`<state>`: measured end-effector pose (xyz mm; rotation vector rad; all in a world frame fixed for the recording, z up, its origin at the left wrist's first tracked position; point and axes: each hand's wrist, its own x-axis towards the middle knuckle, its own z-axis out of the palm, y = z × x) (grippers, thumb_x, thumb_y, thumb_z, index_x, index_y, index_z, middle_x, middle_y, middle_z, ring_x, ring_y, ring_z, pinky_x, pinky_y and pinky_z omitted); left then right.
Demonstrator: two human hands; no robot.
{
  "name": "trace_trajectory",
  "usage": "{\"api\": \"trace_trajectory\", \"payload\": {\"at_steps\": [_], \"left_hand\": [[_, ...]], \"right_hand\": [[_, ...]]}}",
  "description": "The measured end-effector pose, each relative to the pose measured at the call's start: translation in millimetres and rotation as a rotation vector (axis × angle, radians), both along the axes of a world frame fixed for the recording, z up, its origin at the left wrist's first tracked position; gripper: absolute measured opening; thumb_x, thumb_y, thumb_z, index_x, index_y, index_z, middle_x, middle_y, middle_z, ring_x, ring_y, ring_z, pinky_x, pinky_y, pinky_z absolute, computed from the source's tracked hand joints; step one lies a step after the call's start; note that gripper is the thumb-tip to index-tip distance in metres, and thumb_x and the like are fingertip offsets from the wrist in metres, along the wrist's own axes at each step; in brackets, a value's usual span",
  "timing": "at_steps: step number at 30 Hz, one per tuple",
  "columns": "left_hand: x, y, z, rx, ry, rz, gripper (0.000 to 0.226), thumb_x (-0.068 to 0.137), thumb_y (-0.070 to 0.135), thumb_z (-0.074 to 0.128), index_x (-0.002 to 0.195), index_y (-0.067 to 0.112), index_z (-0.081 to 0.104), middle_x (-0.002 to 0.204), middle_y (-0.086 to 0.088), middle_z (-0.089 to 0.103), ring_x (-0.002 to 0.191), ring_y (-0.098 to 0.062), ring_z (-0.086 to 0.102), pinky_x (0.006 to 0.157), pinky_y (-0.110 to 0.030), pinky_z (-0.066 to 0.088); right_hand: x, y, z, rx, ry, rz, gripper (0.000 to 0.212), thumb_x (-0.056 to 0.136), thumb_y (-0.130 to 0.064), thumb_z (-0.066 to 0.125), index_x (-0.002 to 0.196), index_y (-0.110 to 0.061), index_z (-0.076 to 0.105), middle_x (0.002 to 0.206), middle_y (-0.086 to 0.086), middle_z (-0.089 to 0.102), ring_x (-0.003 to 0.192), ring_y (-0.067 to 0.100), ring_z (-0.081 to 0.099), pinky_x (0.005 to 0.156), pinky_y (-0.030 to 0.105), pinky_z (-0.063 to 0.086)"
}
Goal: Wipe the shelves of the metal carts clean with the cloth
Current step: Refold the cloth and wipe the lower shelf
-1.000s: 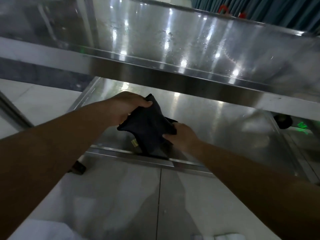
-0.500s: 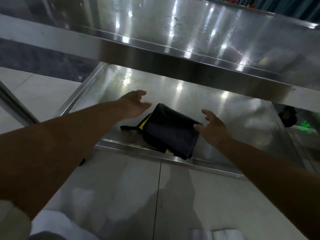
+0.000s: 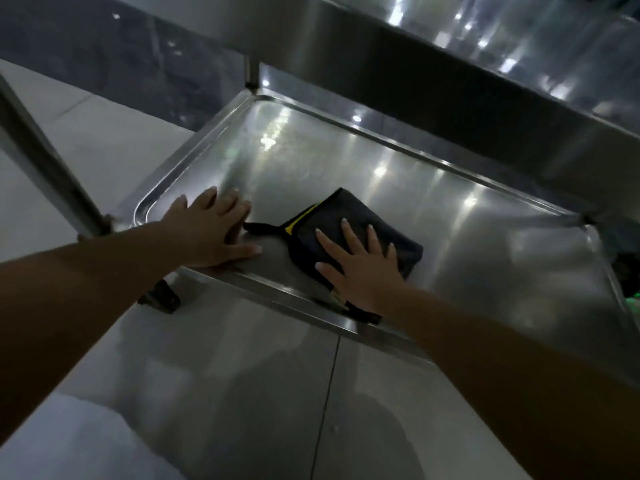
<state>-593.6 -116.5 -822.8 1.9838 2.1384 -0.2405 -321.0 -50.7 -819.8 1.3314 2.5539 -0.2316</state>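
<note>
The right hand's fingers (image 3: 372, 237) lie spread and flat, pressing down on the cloth (image 3: 360, 233) rather than gripping it. The right hand (image 3: 360, 271) covers the near part of the cloth, its palm over the edge closest to the person, and the bare forearm runs back toward the lower right.

The cloth is dark, folded into a rough square, with a yellow strip along its left edge and a thin dark loop (image 3: 263, 227) trailing from that side. It lies flat on the lower shelf (image 3: 485, 244) of the metal cart, close to the shelf's near rim, with one corner lapping over that rim.

The left hand's fingers (image 3: 221, 206) are also open and extended, laid flat on the bare metal with nothing in them. The left hand (image 3: 211, 233) sits to the left of the cloth, near the shelf's rounded near-left corner, its thumb stretched along the near rim toward the cloth. The trailing loop ends just beside this hand; contact cannot be told.

The shelf is a shiny tray with a raised lip, showing bright reflections. Above the cloth the upper shelf (image 3: 415, 64) crosses the view. Left of the cloth a cart leg (image 3: 41, 161) slants down, and a caster wheel (image 3: 162, 299) shows under the shelf's near-left corner. Pale floor tiles (image 3: 242, 393) lie below the near rim.
</note>
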Motion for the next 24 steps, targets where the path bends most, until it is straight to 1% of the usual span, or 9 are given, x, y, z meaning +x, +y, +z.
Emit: {"api": "trace_trajectory", "payload": {"at_steps": [4, 7, 9, 12, 15, 17, 19, 22, 24], "left_hand": [[-2.7, -2.0, -6.2, 0.104, 0.019, -0.018, 0.115, 0.055, 0.094, -0.006, 0.151, 0.031, -0.001, 0.161, 0.005, 0.000, 0.147, -0.022, -0.001, 0.115, -0.053, 0.010], [-5.5, -11.0, -17.4, 0.250, -0.108, 0.032, 0.116, 0.057, 0.097, 0.007, 0.151, 0.029, 0.016, 0.160, 0.007, 0.013, 0.147, -0.016, 0.005, 0.118, -0.045, 0.004], [-7.1, -12.5, -21.2, 0.300, -0.186, 0.047, 0.114, 0.058, 0.096, 0.013, 0.150, 0.029, 0.023, 0.159, 0.007, 0.018, 0.147, -0.015, 0.007, 0.118, -0.043, 0.001], [-6.7, -12.2, -23.2, 0.341, -0.182, 0.052, 0.105, 0.067, 0.091, 0.013, 0.149, 0.025, 0.024, 0.159, 0.006, 0.018, 0.147, -0.017, 0.007, 0.118, -0.044, 0.001], [-0.7, -12.4, -24.9, 0.352, -0.155, 0.059, 0.096, 0.075, 0.083, 0.011, 0.150, 0.023, 0.020, 0.160, 0.005, 0.015, 0.147, -0.018, 0.005, 0.119, -0.046, 0.002], [3.7, -13.9, -24.6, 0.343, -0.155, 0.060, 0.095, 0.076, 0.081, 0.009, 0.151, 0.023, 0.015, 0.160, 0.004, 0.013, 0.147, -0.019, 0.003, 0.118, -0.049, 0.003], [6.1, -12.3, -23.0, 0.340, -0.138, 0.063, 0.095, 0.076, 0.079, 0.007, 0.151, 0.021, 0.013, 0.160, 0.002, 0.011, 0.147, -0.020, 0.002, 0.118, -0.050, 0.002], [9.3, -10.4, -23.1, 0.357, -0.125, 0.075, 0.098, 0.076, 0.079, 0.008, 0.152, 0.016, 0.012, 0.160, 0.000, 0.012, 0.147, -0.020, 0.004, 0.118, -0.049, 0.003], [10.1, -9.4, -25.1, 0.375, -0.121, 0.094, 0.102, 0.075, 0.080, 0.009, 0.151, 0.013, 0.013, 0.160, -0.002, 0.016, 0.147, -0.019, 0.007, 0.118, -0.048, 0.005]], "right_hand": [[-61.0, -3.9, -10.7, 0.085, 0.116, 0.034, 0.054, 0.091, -0.070, 0.012, 0.141, -0.060, -0.002, 0.160, -0.011, -0.008, 0.146, 0.031, -0.010, 0.110, 0.061, -0.001], [-54.5, 15.8, -15.5, 0.176, 0.114, 0.022, 0.060, 0.084, -0.077, 0.005, 0.141, -0.060, 0.000, 0.160, -0.013, 0.002, 0.146, 0.027, 0.003, 0.109, 0.058, 0.006], [-32.1, 37.9, -16.9, 0.195, 0.093, -0.115, 0.060, 0.084, -0.077, 0.008, 0.141, -0.060, 0.001, 0.160, -0.013, 0.003, 0.146, 0.024, 0.006, 0.109, 0.059, 0.005], [1.5, 71.9, -15.9, 0.132, 0.098, -0.461, 0.060, 0.084, -0.078, 0.016, 0.140, -0.062, 0.002, 0.160, -0.013, -0.002, 0.147, 0.024, -0.002, 0.107, 0.065, -0.008], [30.9, 106.6, -10.7, 0.070, 0.054, -0.595, 0.062, 0.086, -0.076, 0.015, 0.143, -0.056, 0.003, 0.161, -0.010, -0.007, 0.147, 0.027, -0.010, 0.108, 0.068, -0.009], [31.7, 131.1, -11.4, 0.034, -0.031, -0.575, 0.060, 0.092, -0.067, 0.017, 0.148, -0.048, 0.005, 0.161, -0.007, -0.009, 0.146, 0.029, -0.012, 0.109, 0.068, -0.006], [9.1, 147.8, -13.3, 0.017, -0.051, -0.592, 0.056, 0.096, -0.059, 0.018, 0.149, -0.045, 0.005, 0.161, -0.005, -0.011, 0.145, 0.033, -0.014, 0.108, 0.069, -0.004], [-60.7, 150.0, -12.4, 0.029, 0.043, -0.553, 0.053, 0.097, -0.055, 0.017, 0.148, -0.049, 0.004, 0.161, -0.005, -0.011, 0.145, 0.036, -0.014, 0.105, 0.072, -0.006], [-122.1, 141.3, -11.7, 0.032, 0.125, -0.408, 0.055, 0.093, -0.058, 0.020, 0.146, -0.051, 0.003, 0.161, -0.005, -0.010, 0.145, 0.037, -0.013, 0.103, 0.072, -0.007]]}}
